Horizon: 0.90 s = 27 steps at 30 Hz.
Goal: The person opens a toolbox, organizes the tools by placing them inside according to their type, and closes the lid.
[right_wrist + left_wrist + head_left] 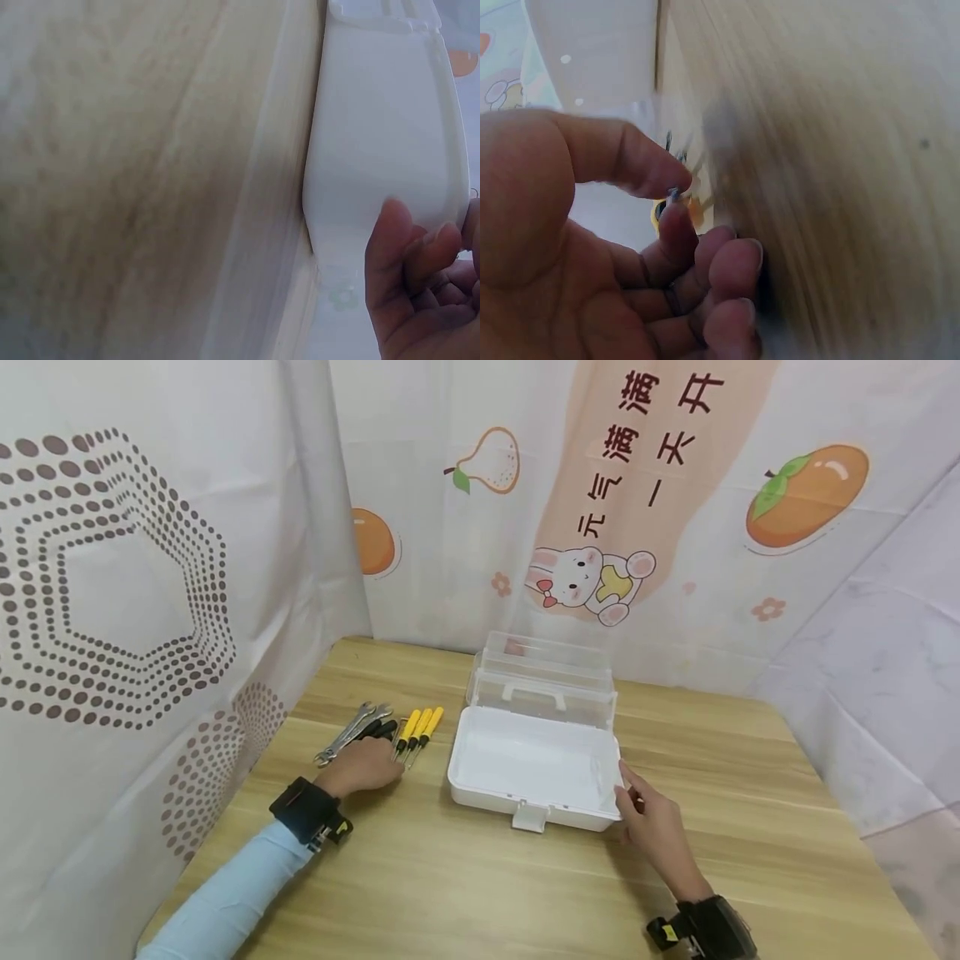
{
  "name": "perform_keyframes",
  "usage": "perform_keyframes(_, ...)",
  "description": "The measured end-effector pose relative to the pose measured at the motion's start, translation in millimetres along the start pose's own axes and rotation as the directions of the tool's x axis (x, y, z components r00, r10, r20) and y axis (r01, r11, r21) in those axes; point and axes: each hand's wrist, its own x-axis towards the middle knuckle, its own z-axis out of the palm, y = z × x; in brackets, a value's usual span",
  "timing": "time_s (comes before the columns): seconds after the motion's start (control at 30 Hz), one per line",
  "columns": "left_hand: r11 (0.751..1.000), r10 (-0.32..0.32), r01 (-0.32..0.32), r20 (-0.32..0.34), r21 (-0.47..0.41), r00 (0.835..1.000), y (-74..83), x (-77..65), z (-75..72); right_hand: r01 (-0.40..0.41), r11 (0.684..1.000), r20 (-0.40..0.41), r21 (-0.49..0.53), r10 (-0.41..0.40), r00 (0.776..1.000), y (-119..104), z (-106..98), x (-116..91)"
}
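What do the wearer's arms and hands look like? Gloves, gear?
Left arm: pale blue sleeve, black wrist strap, small black camera with a yellow mark. Right wrist: similar black strap and yellow-marked camera. Left hand and right hand bare, no gloves. No right sleeve shows.

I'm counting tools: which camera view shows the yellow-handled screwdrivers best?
The head view: all three screwdrivers lie side by side there, handles unobstructed. The left wrist view shows only small yellow-orange patches behind the left hand, probably their handles, too blurred to count. The right wrist view shows none of them.
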Motion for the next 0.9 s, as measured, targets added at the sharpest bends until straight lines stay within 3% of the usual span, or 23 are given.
perform_keyframes(0.27, 0.998, 0.044, -0.045, -0.034, -0.051, 0.998, -1.5, -6.5, -3.2, -0.01, 1.0, -0.023, 0.001, 0.01, 1.0, 1, 5, -7)
perform_keyframes(0.4, 0.997, 0.036, -0.04, -0.051, -0.071, 0.998, -2.6, -10.4, -3.4, -0.002, 1.0, -0.029, 0.009, 0.003, 1.0, 2, 6, -10)
perform_keyframes(0.9, 0.996, 0.05, -0.061, -0.148, -0.071, 0.988, -5.0, -3.5, -10.6, 0.039, 0.999, -0.028, 0.003, -0.039, 0.999, 3, 3, 1)
